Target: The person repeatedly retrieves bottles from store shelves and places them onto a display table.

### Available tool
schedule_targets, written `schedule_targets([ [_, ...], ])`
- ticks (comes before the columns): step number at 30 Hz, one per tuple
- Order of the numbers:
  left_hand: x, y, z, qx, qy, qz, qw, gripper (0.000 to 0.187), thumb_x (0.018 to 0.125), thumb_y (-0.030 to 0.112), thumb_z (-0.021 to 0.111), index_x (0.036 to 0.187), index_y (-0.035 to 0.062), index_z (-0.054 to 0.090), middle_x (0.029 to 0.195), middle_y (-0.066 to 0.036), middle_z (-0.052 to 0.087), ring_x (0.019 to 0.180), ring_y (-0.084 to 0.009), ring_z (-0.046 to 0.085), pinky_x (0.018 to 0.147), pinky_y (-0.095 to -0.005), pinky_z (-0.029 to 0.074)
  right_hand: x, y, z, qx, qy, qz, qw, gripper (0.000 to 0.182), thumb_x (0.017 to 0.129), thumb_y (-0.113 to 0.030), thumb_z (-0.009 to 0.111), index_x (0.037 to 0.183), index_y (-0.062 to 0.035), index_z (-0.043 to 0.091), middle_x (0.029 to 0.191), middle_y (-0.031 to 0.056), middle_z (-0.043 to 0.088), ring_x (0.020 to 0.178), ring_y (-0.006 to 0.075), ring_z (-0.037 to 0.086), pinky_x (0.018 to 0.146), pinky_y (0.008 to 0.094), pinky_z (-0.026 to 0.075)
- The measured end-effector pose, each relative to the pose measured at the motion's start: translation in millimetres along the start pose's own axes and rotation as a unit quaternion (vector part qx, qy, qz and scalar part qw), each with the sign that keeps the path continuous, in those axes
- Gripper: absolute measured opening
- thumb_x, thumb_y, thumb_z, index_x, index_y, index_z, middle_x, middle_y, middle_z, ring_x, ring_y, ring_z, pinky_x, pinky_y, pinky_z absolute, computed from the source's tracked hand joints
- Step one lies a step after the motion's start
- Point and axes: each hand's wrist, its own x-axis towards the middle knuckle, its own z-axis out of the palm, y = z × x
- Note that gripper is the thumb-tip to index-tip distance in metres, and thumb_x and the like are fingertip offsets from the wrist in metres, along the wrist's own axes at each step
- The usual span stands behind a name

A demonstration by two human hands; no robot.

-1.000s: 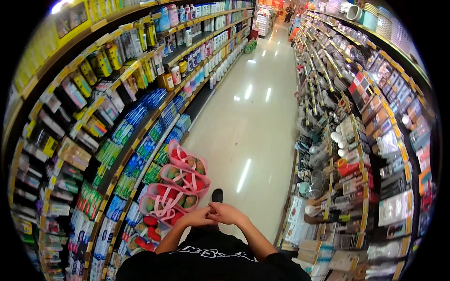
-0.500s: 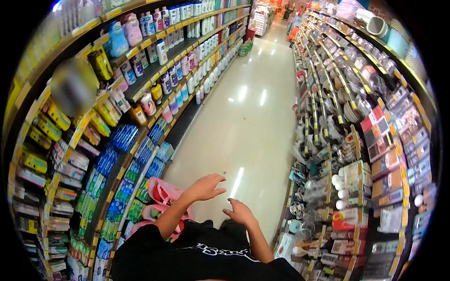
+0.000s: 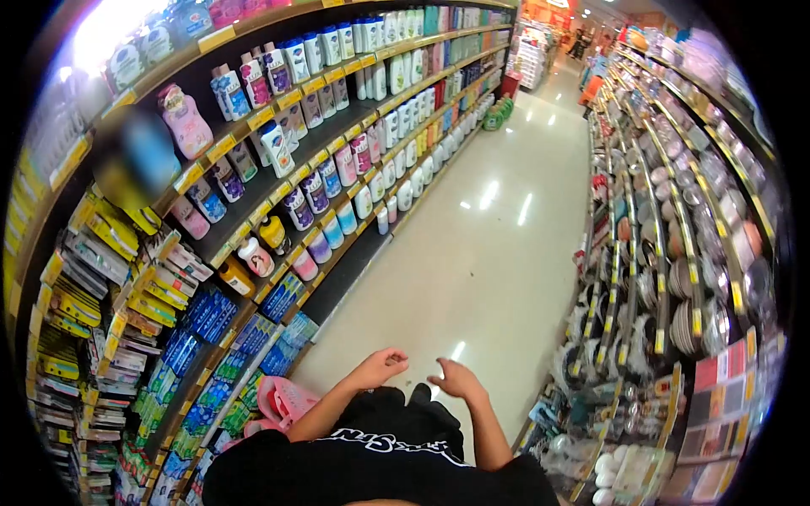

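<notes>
- Two bare hands hang apart over the aisle floor (image 3: 498,244), both empty.
- Left hand (image 3: 381,368): fingers loosely curled, gripping nothing; pink bag (image 3: 283,403) sits nearest it, low by the bottom edge of the left shelves (image 3: 253,181).
- Right hand (image 3: 458,379): fingers spread, palm down, touching nothing.
- Bottles (image 3: 354,160) stand in rows along the left shelf edges; kitchenware hangs on the right racks (image 3: 666,278).
- Progress, judged: nothing is picked up, no shelf goods are touched; any handling is yet to be done.
</notes>
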Motion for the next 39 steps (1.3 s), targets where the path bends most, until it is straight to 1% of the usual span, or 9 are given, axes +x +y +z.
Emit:
schedule_targets([
  [3,53,34,-21,0.001,0.053,-0.016,0.998,0.038,0.093,0.026,0.065,0.119,-0.0009,0.058,0.108,-0.011,0.064,0.099,-0.0186,0.061,0.087,-0.0320,0.049,66,-6,-80,-0.060,-0.072,0.024,0.995,0.068,0.086,-0.043,0.065,0.133,0.0018,0.049,0.124,0.0260,0.059,0.113,0.0393,0.058,0.095,0.0447,0.048],
  [13,278,39,-138,-0.140,0.130,-0.014,0.981,0.032,0.094,0.021,0.064,0.117,0.0005,0.058,0.104,-0.007,0.064,0.095,-0.0153,0.061,0.083,-0.0292,0.049,293,-31,-247,0.106,0.045,-0.309,0.944,0.041,0.090,-0.017,0.065,0.127,-0.0015,0.055,0.123,0.0172,0.060,0.104,0.0356,0.061,0.088,0.0392,0.050],
  [18,431,67,-225,-0.183,0.109,0.038,0.976,0.028,0.094,0.021,0.064,0.113,0.0013,0.058,0.099,-0.003,0.063,0.091,-0.0125,0.059,0.082,-0.0275,0.048,339,-116,-427,0.120,0.167,-0.564,0.800,0.037,0.084,-0.009,0.071,0.119,-0.0060,0.060,0.117,0.0155,0.065,0.090,0.0300,0.066,0.076,0.0382,0.053],
  [21,495,142,-270,-0.078,0.137,0.062,0.985,0.028,0.093,0.020,0.065,0.114,0.0023,0.057,0.102,-0.004,0.062,0.096,-0.0131,0.059,0.086,-0.0296,0.048,374,-156,-485,0.160,0.261,-0.681,0.665,0.028,0.081,-0.006,0.070,0.108,-0.0075,0.063,0.106,0.0158,0.069,0.078,0.0274,0.067,0.062,0.0363,0.052],
  [25,567,189,-318,-0.049,0.168,0.133,0.975,0.034,0.091,0.020,0.067,0.119,0.0029,0.056,0.113,-0.007,0.062,0.106,-0.0169,0.058,0.090,-0.0307,0.047,436,-167,-526,0.222,0.241,-0.742,0.584,0.016,0.085,-0.008,0.063,0.098,0.0000,0.068,0.099,0.0172,0.068,0.069,0.0243,0.061,0.055,0.0326,0.049],
  [29,601,234,-362,0.005,0.265,0.124,0.956,0.042,0.091,0.022,0.067,0.125,0.0018,0.053,0.125,-0.012,0.058,0.118,-0.0212,0.054,0.094,-0.0332,0.045,505,-136,-562,0.306,0.171,-0.775,0.526,0.013,0.086,-0.002,0.057,0.092,-0.0067,0.068,0.099,0.0162,0.070,0.066,0.0266,0.066,0.053,0.0331,0.052],
  [31,624,235,-383,-0.009,0.317,0.130,0.939,0.045,0.091,0.020,0.067,0.129,0.0025,0.050,0.127,-0.012,0.056,0.121,-0.0210,0.052,0.095,-0.0333,0.044,543,-118,-581,0.354,0.122,-0.746,0.550,0.018,0.086,0.002,0.053,0.094,-0.0058,0.068,0.098,0.0153,0.071,0.065,0.0276,0.067,0.053,0.0338,0.053],
  [34,662,254,-413,-0.003,0.390,0.145,0.909,0.052,0.090,0.022,0.067,0.133,0.0023,0.046,0.134,-0.014,0.053,0.125,-0.0242,0.050,0.103,-0.0370,0.040,607,-76,-597,0.401,0.056,-0.616,0.675,0.029,0.085,0.007,0.045,0.101,0.0018,0.068,0.095,0.0136,0.072,0.066,0.0290,0.068,0.057,0.0355,0.056],
  [39,731,297,-460,0.061,0.553,0.166,0.814,0.056,0.089,0.019,0.068,0.136,0.0024,0.044,0.131,-0.015,0.054,0.123,-0.0272,0.051,0.101,-0.0383,0.042,794,-35,-583,0.343,-0.066,-0.446,0.824,0.037,0.087,0.004,0.057,0.124,0.0040,0.057,0.114,0.0126,0.067,0.085,0.0187,0.067,0.072,0.0281,0.053],
])
